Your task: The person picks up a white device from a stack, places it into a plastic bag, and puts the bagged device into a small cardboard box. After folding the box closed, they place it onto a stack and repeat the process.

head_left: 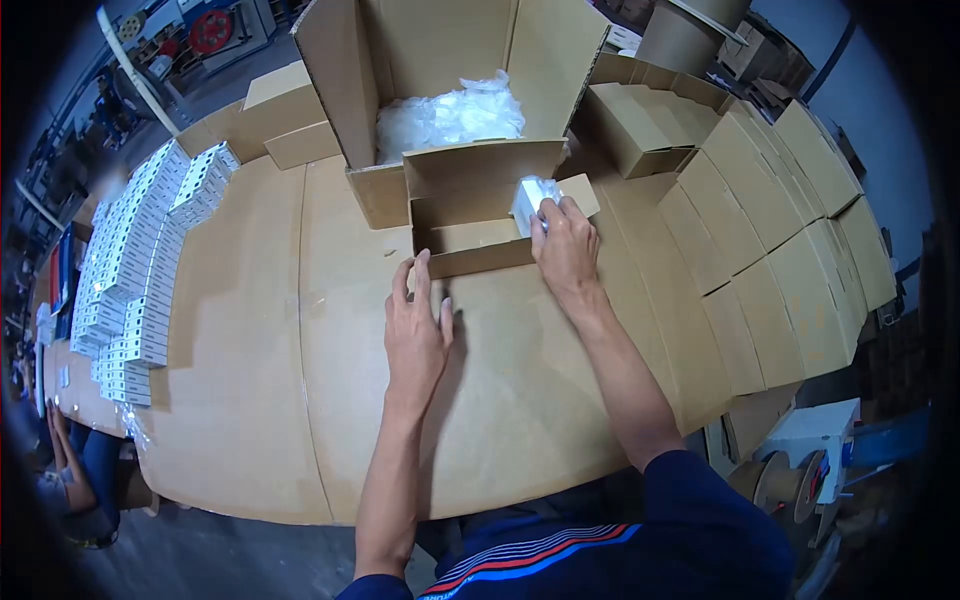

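Note:
An open cardboard box (470,262) lies on the table in front of a larger open carton (440,40). At its right end, my right hand (567,240) grips a white item in clear plastic wrap (530,205), partly hidden by the fingers. My left hand (415,325) is at the box's front left edge, fingers apart, with nothing held. The left part of the box shows its bare inside. Crumpled clear plastic bags (452,115) fill the bottom of the larger carton.
Stacked small white boxes (130,250) stand along the table's left side. Closed brown cartons (770,240) are piled at the right, others (655,120) behind. A person's arm (65,450) shows at the lower left. Cable spools (785,485) stand at the lower right.

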Available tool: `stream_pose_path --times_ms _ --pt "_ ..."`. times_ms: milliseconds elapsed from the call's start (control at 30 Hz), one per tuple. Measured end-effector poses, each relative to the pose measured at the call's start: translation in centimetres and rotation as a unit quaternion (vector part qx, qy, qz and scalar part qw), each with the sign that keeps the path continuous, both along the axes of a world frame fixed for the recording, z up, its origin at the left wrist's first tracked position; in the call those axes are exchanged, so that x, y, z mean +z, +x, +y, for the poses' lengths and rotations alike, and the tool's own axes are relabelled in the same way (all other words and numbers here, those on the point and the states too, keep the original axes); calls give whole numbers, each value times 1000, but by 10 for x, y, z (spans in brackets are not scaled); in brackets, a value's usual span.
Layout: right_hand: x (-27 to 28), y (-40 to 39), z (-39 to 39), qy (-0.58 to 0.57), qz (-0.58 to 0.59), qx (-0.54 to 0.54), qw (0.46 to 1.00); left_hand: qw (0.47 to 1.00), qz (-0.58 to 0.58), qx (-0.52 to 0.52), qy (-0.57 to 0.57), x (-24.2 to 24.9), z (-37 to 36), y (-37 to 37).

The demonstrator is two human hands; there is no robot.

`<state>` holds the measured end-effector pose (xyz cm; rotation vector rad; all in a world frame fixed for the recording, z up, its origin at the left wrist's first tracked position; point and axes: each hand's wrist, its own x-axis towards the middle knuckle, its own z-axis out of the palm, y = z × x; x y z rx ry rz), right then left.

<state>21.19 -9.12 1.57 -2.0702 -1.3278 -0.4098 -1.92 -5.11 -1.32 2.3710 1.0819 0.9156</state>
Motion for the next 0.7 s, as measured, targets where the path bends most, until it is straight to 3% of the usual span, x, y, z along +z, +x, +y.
stream_pose_path --times_ms 333,467,533,700 --pt "-17 -40 -24 -87 -45 -99 990 998 -29 -45 -23 11 3 -14" --pt "-33 -38 -17 19 -74 -92 993 997 -55 -23 45 7 22 -54" --pt "-13 -61 -8 107 -30 -44 993 997 -52 -3 58 9 39 -89" --pt "27 -159 58 128 28 213 968 993 -16 87 73 38 102 -207"
